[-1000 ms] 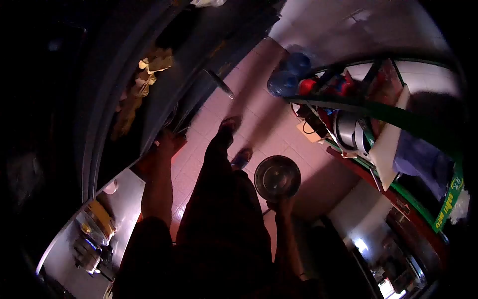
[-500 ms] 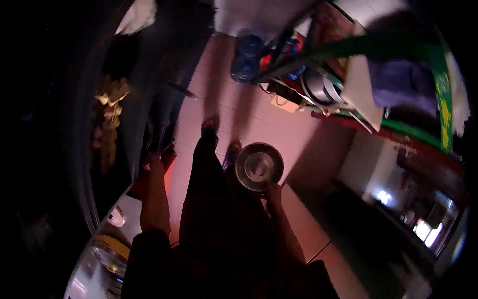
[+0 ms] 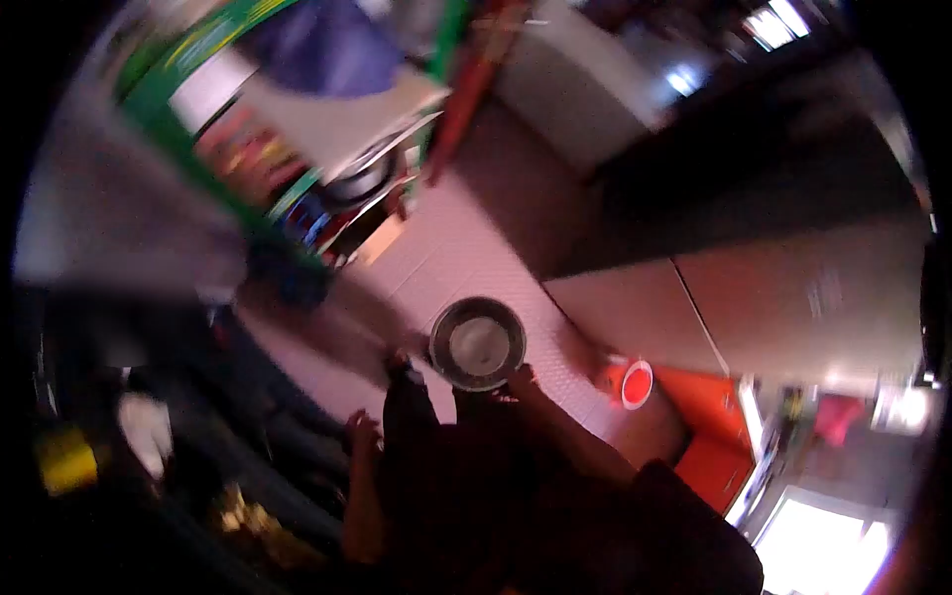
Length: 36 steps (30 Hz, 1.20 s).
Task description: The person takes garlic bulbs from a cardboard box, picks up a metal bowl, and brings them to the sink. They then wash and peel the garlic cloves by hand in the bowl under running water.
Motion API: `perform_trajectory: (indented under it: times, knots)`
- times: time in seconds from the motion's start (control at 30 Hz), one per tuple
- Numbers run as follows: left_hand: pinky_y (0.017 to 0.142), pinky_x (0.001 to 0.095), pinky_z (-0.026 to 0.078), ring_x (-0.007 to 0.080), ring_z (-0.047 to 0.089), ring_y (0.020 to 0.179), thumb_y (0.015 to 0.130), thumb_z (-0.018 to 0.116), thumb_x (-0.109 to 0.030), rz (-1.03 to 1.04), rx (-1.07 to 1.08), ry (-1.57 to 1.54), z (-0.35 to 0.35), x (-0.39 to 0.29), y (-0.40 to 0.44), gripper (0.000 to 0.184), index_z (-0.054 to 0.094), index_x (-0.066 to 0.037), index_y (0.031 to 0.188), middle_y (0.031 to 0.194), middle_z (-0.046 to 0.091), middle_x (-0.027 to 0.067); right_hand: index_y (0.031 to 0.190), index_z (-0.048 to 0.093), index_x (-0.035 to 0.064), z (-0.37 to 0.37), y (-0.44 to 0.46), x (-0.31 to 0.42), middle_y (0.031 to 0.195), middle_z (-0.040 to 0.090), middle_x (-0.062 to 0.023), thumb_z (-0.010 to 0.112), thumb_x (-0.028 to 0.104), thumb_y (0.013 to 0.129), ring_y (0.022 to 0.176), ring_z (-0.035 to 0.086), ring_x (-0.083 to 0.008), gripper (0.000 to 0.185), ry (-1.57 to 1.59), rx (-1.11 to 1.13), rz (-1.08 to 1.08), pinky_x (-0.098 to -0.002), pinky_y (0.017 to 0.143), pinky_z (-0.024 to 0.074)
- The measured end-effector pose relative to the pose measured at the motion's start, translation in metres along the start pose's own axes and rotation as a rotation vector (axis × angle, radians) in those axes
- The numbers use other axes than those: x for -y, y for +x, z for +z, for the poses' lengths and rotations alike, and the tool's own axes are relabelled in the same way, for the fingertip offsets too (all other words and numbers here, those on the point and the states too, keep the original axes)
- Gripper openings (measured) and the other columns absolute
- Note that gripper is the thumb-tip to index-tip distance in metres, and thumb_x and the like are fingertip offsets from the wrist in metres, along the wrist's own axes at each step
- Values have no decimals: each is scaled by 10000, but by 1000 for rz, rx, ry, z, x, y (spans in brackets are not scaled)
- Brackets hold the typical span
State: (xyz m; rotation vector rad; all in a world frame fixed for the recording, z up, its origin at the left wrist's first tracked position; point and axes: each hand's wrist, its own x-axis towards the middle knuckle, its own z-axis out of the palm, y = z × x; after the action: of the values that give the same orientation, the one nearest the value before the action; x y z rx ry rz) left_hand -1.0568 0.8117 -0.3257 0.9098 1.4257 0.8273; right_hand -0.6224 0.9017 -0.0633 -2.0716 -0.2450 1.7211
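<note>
My right hand [image 3: 518, 382] grips the near rim of a round metal bowl [image 3: 479, 344], dark around the wall and paler at the bottom. The bowl is held in front of my body, above the tiled floor, and no contents can be made out in it. To the left, my left hand [image 3: 364, 430] hangs low beside my leg with its fingers loosely apart. It appears to hold nothing, though the light there is dim.
A green-framed rack [image 3: 233, 198] with a purple cloth [image 3: 322, 45] and a metal pot [image 3: 362, 178] stands ahead to the left. Large pale doors [image 3: 773, 297] rise on the right. Near orange cabinets [image 3: 709, 476] sits a red bucket [image 3: 630, 384].
My view has swung to the right, bringing the bucket, orange cabinets and window into sight. The bowl stays in my right hand. My left hand has come away from the dark furniture.
</note>
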Motion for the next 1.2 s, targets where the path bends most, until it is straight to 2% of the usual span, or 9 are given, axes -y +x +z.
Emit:
perform_trajectory:
  times: [0.17, 0.23, 0.43, 0.47, 0.67, 0.73, 0.8, 0.87, 1.2]
  knots:
    - [485, 347, 402, 195, 491, 532, 973, 568, -333, -703, -152, -82, -36, -87, 61, 281, 685, -82, 1023, 774, 637, 77, 931, 672, -32, -27, -41, -60, 839, 699, -137, 659, 231, 860, 644, 687, -230, 272, 575, -175, -51, -354, 529, 583]
    - [635, 376, 483, 229, 598, 701, 936, 590, -296, -516, -52, 313, -28, -124, 58, 251, 694, -76, 999, 912, 688, 110, 924, 674, -28, -37, -42, -103, 861, 701, -133, 661, 232, 855, 668, 694, -219, 269, 669, -168, -69, -352, 540, 583]
    - [710, 399, 500, 241, 631, 781, 931, 590, -352, -278, 397, 1071, 58, -169, 60, 340, 654, -61, 1093, 977, 692, 111, 947, 676, -7, -79, 21, -288, 832, 694, -138, 655, 248, 866, 732, 680, -224, 269, 172, -675, -747, -367, 678, 571]
    - [722, 403, 502, 243, 636, 795, 930, 590, -362, -185, 508, 1243, 82, -173, 65, 357, 647, -58, 1109, 988, 693, 112, 1050, 611, 8, -91, -10, -284, 811, 617, -145, 688, 228, 806, 706, 602, -330, 338, 127, -616, -679, -390, 642, 484]
    - [797, 427, 519, 254, 669, 876, 925, 590, -418, 553, 1109, 2055, 274, -189, 88, 467, 608, -43, 1203, 1053, 698, 114, 922, 611, -64, -195, -130, -294, 726, 639, -137, 588, 193, 802, 577, 606, -221, 284, 895, -649, -368, -365, 497, 448]
    - [822, 435, 524, 258, 680, 903, 924, 591, -437, 576, 1176, 2019, 359, -188, 82, 506, 594, -38, 1235, 1075, 699, 114, 887, 615, -86, -232, -144, -320, 707, 648, -137, 554, 188, 806, 551, 610, -190, 293, 929, -692, -413, -355, 464, 451]
    - [536, 361, 489, 201, 573, 559, 871, 663, -430, -287, 791, 975, 438, -165, 76, 501, 611, -50, 1193, 809, 632, 53, 906, 625, -99, -269, -148, -351, 706, 652, -137, 526, 187, 824, 546, 615, -189, 314, 1154, -699, -320, -343, 481, 489]
    - [371, 277, 346, 155, 418, 408, 967, 560, -297, -333, 851, 947, 526, -215, -15, 280, 631, -66, 1109, 603, 468, 17, 979, 629, -109, -305, -196, -340, 782, 693, -197, 503, 131, 857, 610, 694, -277, 297, 1531, -740, -224, -347, 547, 597]
    - [364, 237, 356, 70, 436, 420, 996, 581, -351, -188, 1608, 804, 800, -242, -283, 381, 600, -18, 1180, 648, 535, 16, 994, 620, -89, -412, -227, -407, 779, 690, -174, 524, 177, 903, 615, 690, -222, 297, 1659, -913, -272, -324, 520, 567]
